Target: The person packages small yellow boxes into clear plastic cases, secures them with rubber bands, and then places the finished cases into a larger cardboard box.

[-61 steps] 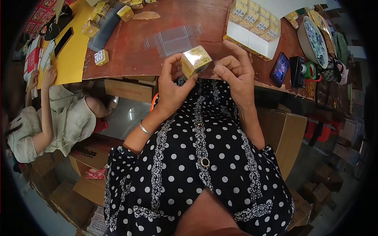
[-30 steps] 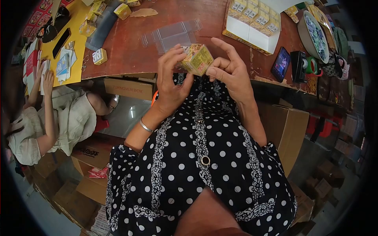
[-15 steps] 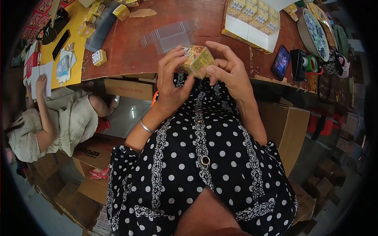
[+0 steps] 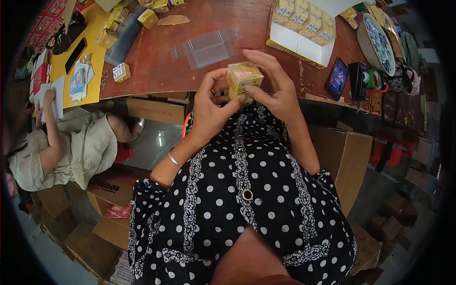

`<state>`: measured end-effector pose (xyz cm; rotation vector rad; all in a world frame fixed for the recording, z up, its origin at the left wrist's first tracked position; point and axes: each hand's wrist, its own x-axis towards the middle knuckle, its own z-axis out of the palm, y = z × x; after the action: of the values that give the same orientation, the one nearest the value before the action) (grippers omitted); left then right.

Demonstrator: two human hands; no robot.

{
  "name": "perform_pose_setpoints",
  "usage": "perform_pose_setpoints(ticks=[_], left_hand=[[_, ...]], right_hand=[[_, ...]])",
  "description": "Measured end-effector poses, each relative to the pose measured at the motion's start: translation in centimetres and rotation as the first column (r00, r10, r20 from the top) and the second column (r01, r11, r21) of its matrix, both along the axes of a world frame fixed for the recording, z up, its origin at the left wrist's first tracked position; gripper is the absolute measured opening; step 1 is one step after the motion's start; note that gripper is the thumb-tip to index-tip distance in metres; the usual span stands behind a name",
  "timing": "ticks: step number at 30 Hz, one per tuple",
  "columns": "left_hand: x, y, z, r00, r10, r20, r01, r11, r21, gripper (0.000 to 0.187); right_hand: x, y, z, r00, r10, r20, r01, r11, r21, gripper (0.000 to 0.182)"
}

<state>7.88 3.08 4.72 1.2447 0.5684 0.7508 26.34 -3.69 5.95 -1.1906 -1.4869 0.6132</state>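
Observation:
Between my two hands is a small yellow printed box [image 4: 243, 76] with a shiny, clear-looking outer cover. My left hand [image 4: 211, 104] grips its lower left side, thumb along the bottom edge. On the other side, my right hand [image 4: 275, 90] presses its thumb against the lower front, while its index finger is raised off the box. Some fingers are hidden behind the box. Just beyond, a folded-open clear plastic sleeve [image 4: 209, 49] lies flat on the red-brown table [image 4: 156, 61].
A display carton [image 4: 304, 53] holding rows of similar boxes stands back right, near a phone [image 4: 337, 78], a tape roll [image 4: 375, 78] and a bowl [image 4: 365, 42]. At left, a single small box [image 4: 121, 72] sits near the table edge. Another person's hand [image 4: 49, 97] rests on papers.
The small box has been turned in my hands, so a different face points up and toward me. Both hands have shifted their grip, my left fingers moving lower behind it.

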Motion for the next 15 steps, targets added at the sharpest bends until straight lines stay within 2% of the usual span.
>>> perform_pose_setpoints(ticks=[1, 3, 4, 5, 6, 7, 8, 9, 10, 12, 13, 14, 15], left_hand=[[-0.1, 0.1, -0.1, 1.0, -0.001, 0.001, 0.001, 1.0, 0.002, 0.058], [-0.1, 0.3, -0.2, 1.0, 0.013, 0.0, -0.013, 0.998, 0.059, 0.055], [-0.3, 0.7, 0.0, 1.0, 0.01, 0.004, -0.01, 0.998, 0.064, 0.055], [-0.6, 1.2, 0.2, 0.996, 0.075, -0.056, -0.053, 0.942, 0.333, 0.053], [-0.7, 1.5, 0.4, 0.983, 0.156, -0.092, -0.075, 0.813, 0.578, 0.052], [-0.6, 1.6, 0.5, 0.985, 0.15, -0.085, -0.074, 0.81, 0.581, 0.052], [-0.4, 1.5, 0.5, 0.987, 0.154, -0.046, -0.088, 0.756, 0.649, 0.051], [-0.1, 1.5, 0.5, 0.989, 0.15, -0.008, -0.1, 0.697, 0.711, 0.049], [0.2, 1.5, 0.2, 0.992, 0.126, -0.002, -0.088, 0.697, 0.712, 0.049], [0.9, 2.0, -0.2, 0.998, 0.037, 0.041, -0.053, 0.458, 0.887, 0.047], [1.4, 2.2, -0.1, 0.998, 0.024, 0.051, -0.056, 0.356, 0.933, 0.044], [1.6, 2.2, 0.4, 0.998, 0.004, 0.06, -0.057, 0.352, 0.934, 0.044], [1.7, 1.9, 0.9, 0.999, -0.038, 0.025, -0.012, 0.313, 0.95, 0.044]], right_hand=[[-0.1, -0.1, 0.4, 1.0, -0.001, 0.001, 0.001, 1.0, 0.002, 0.069], [0.0, -0.5, 1.1, 0.992, 0.058, -0.116, -0.085, 0.967, -0.24, 0.074], [0.5, -0.7, 1.1, 0.992, 0.055, -0.111, -0.08, 0.969, -0.235, 0.074], [1.3, -1.3, 0.8, 0.95, 0.077, -0.302, -0.152, 0.961, -0.232, 0.077], [2.0, -1.8, 0.4, 0.872, 0.095, -0.479, -0.222, 0.951, -0.215, 0.08], [2.7, -1.9, 0.0, 0.909, 0.014, -0.417, -0.098, 0.979, -0.181, 0.068], [3.6, -2.0, -0.1, 0.911, 0.005, -0.411, -0.085, 0.981, -0.177, 0.068], [4.4, -2.1, 0.2, 0.862, -0.054, -0.505, -0.124, 0.942, -0.313, 0.065], [4.8, -2.5, 0.7, 0.801, -0.13, -0.584, -0.173, 0.884, -0.434, 0.064], [4.8, -2.5, 1.7, 0.847, -0.132, -0.515, -0.135, 0.884, -0.448, 0.067], [5.1, -2.4, 2.4, 0.859, -0.045, -0.51, -0.239, 0.846, -0.477, 0.066], [5.3, -2.3, 2.8, 0.86, 0.044, -0.508, -0.337, 0.795, -0.503, 0.064], [5.2, -2.0, 2.6, 0.87, 0.046, -0.492, -0.326, 0.802, -0.501, 0.06]])
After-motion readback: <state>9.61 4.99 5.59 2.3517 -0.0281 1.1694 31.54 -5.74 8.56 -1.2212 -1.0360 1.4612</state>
